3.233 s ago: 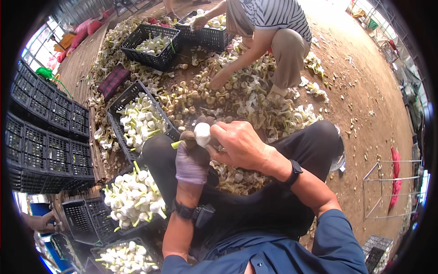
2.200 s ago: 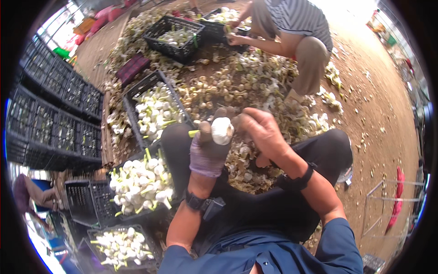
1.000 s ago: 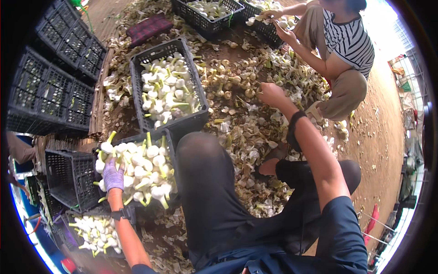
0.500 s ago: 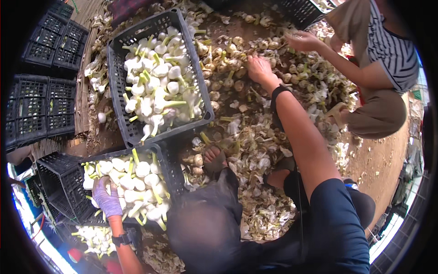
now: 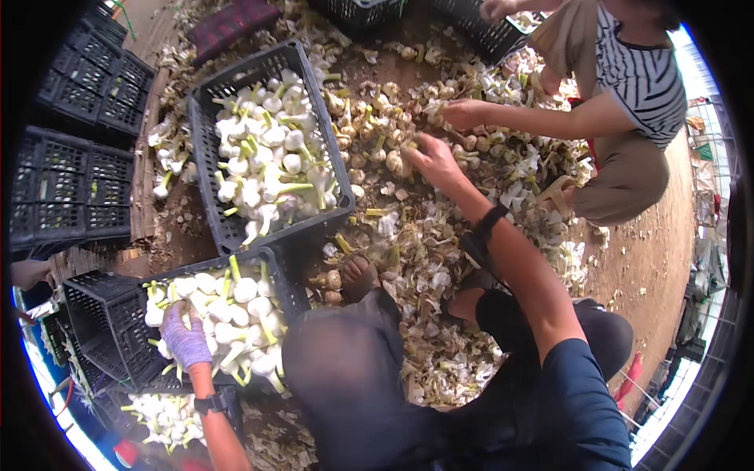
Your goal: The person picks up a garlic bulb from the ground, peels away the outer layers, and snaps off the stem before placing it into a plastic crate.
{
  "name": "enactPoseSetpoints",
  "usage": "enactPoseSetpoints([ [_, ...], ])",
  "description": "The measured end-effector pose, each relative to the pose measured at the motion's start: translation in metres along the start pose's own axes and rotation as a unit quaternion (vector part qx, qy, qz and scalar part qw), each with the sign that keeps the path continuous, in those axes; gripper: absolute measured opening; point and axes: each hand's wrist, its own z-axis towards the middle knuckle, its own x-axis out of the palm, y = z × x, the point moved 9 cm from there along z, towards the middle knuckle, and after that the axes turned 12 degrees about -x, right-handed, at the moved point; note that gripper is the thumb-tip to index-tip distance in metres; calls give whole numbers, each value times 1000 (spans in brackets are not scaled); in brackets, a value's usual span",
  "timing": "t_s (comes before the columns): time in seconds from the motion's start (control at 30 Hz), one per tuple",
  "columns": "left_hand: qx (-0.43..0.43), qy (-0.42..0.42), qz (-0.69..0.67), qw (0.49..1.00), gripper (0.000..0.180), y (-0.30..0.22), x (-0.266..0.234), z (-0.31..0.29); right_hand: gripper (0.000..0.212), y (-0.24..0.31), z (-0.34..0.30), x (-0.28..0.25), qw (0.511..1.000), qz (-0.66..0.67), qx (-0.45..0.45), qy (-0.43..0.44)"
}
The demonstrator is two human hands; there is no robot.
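My left hand (image 5: pixel 185 339), in a purple glove, rests at the left side of the near crate (image 5: pixel 290 286). Its fingers are curled round a white trimmed garlic bulb (image 5: pixel 187 319) among the others heaped there. My right hand (image 5: pixel 437 163) is bare and reaches over a spread of untrimmed brownish garlic (image 5: pixel 377 125) on the ground. The fingertips close at a garlic bulb (image 5: pixel 396 163); the hand partly hides the grip. Beyond the near crate stands a larger black crate (image 5: pixel 206 169) full of white garlic with short green stems.
Opposite on the right, a person in a striped top (image 5: pixel 640 74) crouches, one hand (image 5: pixel 465 115) in the pile close to mine. Stacked black crates (image 5: pixel 75 188) line the left. An empty crate (image 5: pixel 98 322) lies tipped beside the near one. Loose skins (image 5: pixel 440 314) cover the ground round my feet.
My right hand has come nearer and left across the garlic pile, and its fingers have closed. The other person's hand has moved left and nearer. My left hand stays in the crate.
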Motion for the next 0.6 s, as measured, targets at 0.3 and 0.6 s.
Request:
enactPoseSetpoints([
  [0.3,82,23,-537,839,50,-132,-137,-46,34,242,-34,-58,976,170,-49,123],
  [0.6,161,581,-617,506,99,-368,-155,-223,22,414,-138,-146,957,77,-278,40],
])
